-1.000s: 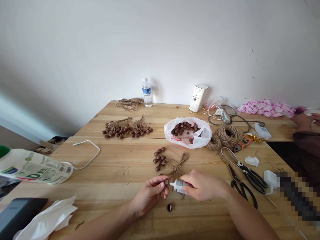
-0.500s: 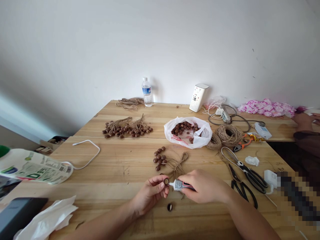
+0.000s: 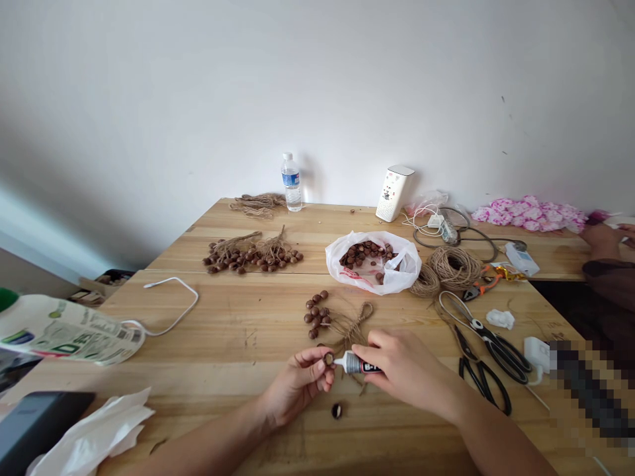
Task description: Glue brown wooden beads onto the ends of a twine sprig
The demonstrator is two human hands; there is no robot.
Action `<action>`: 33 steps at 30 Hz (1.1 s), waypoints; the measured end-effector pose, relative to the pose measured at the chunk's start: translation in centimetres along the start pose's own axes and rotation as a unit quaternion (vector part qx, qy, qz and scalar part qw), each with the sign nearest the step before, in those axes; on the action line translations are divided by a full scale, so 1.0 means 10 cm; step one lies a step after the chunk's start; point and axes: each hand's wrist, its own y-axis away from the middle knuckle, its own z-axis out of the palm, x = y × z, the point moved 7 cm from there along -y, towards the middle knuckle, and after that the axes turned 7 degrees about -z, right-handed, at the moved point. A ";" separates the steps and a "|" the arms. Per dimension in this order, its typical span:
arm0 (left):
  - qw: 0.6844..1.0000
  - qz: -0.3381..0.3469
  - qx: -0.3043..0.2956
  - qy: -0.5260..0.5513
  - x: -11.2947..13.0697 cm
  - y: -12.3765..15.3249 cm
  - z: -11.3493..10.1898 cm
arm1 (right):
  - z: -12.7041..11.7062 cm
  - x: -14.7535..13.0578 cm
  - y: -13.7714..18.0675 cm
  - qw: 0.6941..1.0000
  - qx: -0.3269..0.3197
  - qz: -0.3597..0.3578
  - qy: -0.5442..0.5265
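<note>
Wooden table (image 3: 238, 317) against a white wall, both hands busy at its near edge.
Head view: the left hand (image 3: 297, 387) pinches a brown nut (image 3: 328, 359) between thumb and fingertips. The right hand (image 3: 401, 370), fingers wrapped around a glue tube (image 3: 357, 363), sets the nozzle against it. A second nut (image 3: 337, 411) lies just below; scissors (image 3: 496, 350) lie to the right.
</note>
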 end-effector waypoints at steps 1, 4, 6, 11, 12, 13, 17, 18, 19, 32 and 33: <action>1.000 0.001 0.002 0.000 0.00 0.00 0.00 | -0.01 -0.01 0.00 1.000 0.006 -0.001 0.008; 1.000 0.001 0.005 0.000 0.00 0.01 -0.01 | -0.03 -0.03 0.00 1.000 0.014 -0.004 0.020; 1.000 0.000 0.004 0.000 0.00 0.00 -0.01 | -0.05 -0.03 0.00 1.000 0.014 -0.006 0.023; 1.000 -0.001 0.005 -0.003 0.00 -0.01 -0.02 | -0.08 -0.05 0.00 0.999 0.020 -0.007 0.025; 1.000 -0.002 0.005 -0.004 0.00 -0.01 -0.03 | -0.08 -0.05 0.00 0.999 0.020 -0.009 0.024; 1.000 -0.002 0.004 -0.005 0.00 -0.01 -0.03 | -0.08 -0.06 0.00 1.000 0.018 -0.012 0.023; 1.000 0.002 0.005 -0.003 0.01 -0.01 -0.03 | -0.07 -0.07 -0.01 1.000 0.008 -0.015 0.020; 1.000 0.001 0.004 -0.003 0.01 -0.01 -0.03 | -0.07 -0.07 -0.01 1.000 0.006 -0.015 0.020; 1.000 0.001 0.003 -0.003 0.01 -0.01 -0.03 | -0.07 -0.07 -0.01 1.000 0.004 -0.014 0.020; 1.000 0.001 0.007 0.003 0.01 -0.01 -0.03 | -0.05 -0.08 -0.02 1.000 0.007 -0.021 0.016; 1.000 0.001 0.007 0.004 0.01 -0.01 -0.03 | -0.05 -0.08 -0.02 1.000 0.009 -0.022 0.014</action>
